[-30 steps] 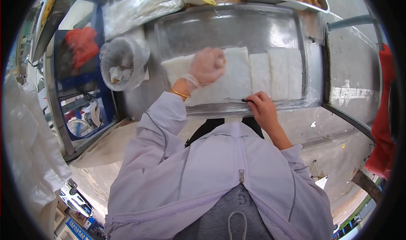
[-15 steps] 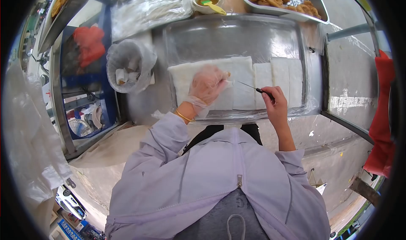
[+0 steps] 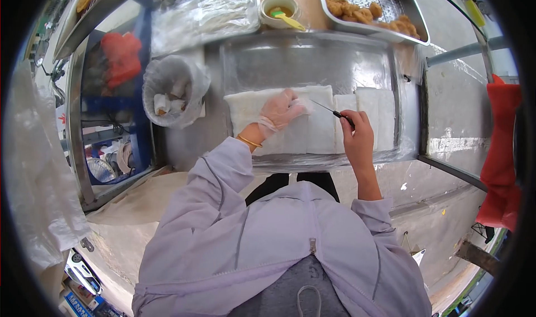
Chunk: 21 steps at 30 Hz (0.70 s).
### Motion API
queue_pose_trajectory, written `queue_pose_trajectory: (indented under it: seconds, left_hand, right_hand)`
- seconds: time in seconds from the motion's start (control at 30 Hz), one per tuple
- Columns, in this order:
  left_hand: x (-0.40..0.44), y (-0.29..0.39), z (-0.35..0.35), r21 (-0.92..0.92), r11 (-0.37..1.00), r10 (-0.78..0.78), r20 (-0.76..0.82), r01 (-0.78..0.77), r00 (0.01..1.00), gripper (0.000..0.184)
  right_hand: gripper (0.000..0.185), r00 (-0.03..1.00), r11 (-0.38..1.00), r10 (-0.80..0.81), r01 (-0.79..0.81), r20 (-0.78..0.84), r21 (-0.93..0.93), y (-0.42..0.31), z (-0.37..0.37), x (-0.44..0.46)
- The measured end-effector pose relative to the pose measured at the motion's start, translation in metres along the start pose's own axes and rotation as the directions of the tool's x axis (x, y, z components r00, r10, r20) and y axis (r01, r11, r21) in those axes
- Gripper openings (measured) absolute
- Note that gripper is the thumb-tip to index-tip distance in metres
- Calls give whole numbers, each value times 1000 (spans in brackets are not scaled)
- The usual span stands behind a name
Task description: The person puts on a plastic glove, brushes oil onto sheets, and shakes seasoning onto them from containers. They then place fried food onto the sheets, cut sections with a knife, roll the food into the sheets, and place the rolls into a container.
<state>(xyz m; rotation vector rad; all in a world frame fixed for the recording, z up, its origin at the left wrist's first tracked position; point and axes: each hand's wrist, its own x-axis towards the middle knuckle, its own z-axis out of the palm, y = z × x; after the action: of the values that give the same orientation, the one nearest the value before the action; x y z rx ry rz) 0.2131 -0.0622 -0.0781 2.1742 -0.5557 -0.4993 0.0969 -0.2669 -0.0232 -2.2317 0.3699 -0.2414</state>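
My left hand (image 3: pixel 281 111), in a clear plastic glove, is closed over the white sheets (image 3: pixel 321 128); a small whitish bit shows at its fingertips, too small to name. My bare right hand (image 3: pixel 359 131) grips the black handle of a thin-bladed knife (image 3: pixel 336 114). The blade points up and left toward the left fingertips, above the sheets. Several flat white sheets lie side by side, partly overlapping, on the metal tray (image 3: pixel 307 54), whose front edge is wrapped in clear plastic.
A plastic-lined bin (image 3: pixel 192 88) with scraps stands left of the tray. Behind are plastic-covered white food (image 3: pixel 206 15), a bowl (image 3: pixel 279 7) with a yellow-green brush, and a rack tray (image 3: pixel 379 29) of fried pieces. Metal frame posts flank the work surface.
My right hand has lifted the knife from the sheets' front edge and brought its tip near my left hand. My left hand has turned, its fingertips now pointing right. The view has shifted.
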Motion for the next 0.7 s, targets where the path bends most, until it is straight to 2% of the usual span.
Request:
queue_pose_trajectory:
  seconds: [0.03, 0.07, 0.13, 0.17, 0.2, 0.23, 0.27, 0.3, 0.33, 0.37, 0.43, 0.47, 0.5, 0.53, 0.57, 0.6, 0.63, 0.67, 0.7]
  left_hand:
    - [4, 3, -5, 68, 987, -154, 127, 146, 980, 41]
    - [7, 6, -9, 67, 986, -157, 120, 150, 980, 41]
    - [9, 13, -20, 334, 934, -135, -2, 128, 991, 42]
    - [8, 18, -24, 339, 931, -139, -8, 133, 990, 42]
    - [5, 24, -27, 386, 919, 169, -195, -83, 966, 40]
    - [3, 26, -27, 469, 839, 461, -345, -275, 818, 39]
    - [6, 20, -22, 469, 840, 458, -343, -273, 820, 39]
    - [11, 9, -11, 462, 844, 352, -91, -274, 931, 37]
    - [16, 8, -5, 452, 850, 219, 166, -271, 962, 35]
    - [26, 4, -6, 445, 855, 218, 158, -266, 963, 35]
    - [41, 4, -24, 171, 981, 63, 156, -89, 986, 34]
    - [40, 5, -27, 163, 983, 61, 147, -85, 987, 34]
    - [41, 6, -29, 324, 936, 166, -60, -138, 984, 37]
    - [44, 9, -26, 483, 863, 294, -245, -146, 924, 41]
    - [43, 13, -19, 473, 869, 295, -259, -146, 920, 41]
    - [38, 20, -10, 516, 853, 122, -55, -76, 991, 43]
    - [33, 27, -1, 571, 821, -71, 144, -24, 987, 46]
    - [28, 27, 8, 563, 826, -60, 132, -25, 989, 46]
    - [21, 20, 17, 648, 746, 229, -36, -152, 973, 48]
  right_hand:
    - [10, 1000, 1000, -7, 7, 5, -2, 1, 1, 0]
    - [10, 998, 997, -59, 60, 13, -39, 3, 5, -1]
    - [10, 993, 990, -118, 120, 30, -68, 5, 11, 3]
    - [10, 989, 984, -143, 147, 41, -104, 6, 14, 5]
    - [10, 985, 975, -165, 171, 52, -139, 6, 16, 7]
    - [10, 985, 976, -164, 170, 53, -134, 5, 18, 9]
    - [10, 986, 980, -152, 159, 66, -120, 5, 18, 12]
    - [10, 987, 983, -140, 148, 82, -111, 5, 17, 13]
    - [10, 986, 982, -140, 150, 91, -116, 6, 14, 13]
    - [10, 990, 989, -105, 114, 91, -99, 7, 12, 13]
    - [10, 993, 993, -76, 84, 96, -88, 15, 8, 16]
    - [11, 992, 992, -78, 87, 97, -87, 22, 4, 16]
    - [11, 992, 992, -83, 92, 98, -89, 29, 0, 17]
    - [11, 990, 990, -91, 102, 104, -102, 34, -4, 17]
    - [11, 991, 994, -70, 80, 115, -79, 40, -9, 16]
    - [11, 991, 997, -49, 57, 125, -56, 44, -15, 16]
    - [12, 989, 997, -31, 41, 144, -67, 48, -21, 17]
    - [12, 989, 995, -43, 54, 141, -79, 54, -26, 20]
    - [12, 990, 996, -72, 78, 119, -42, 62, -31, 23]
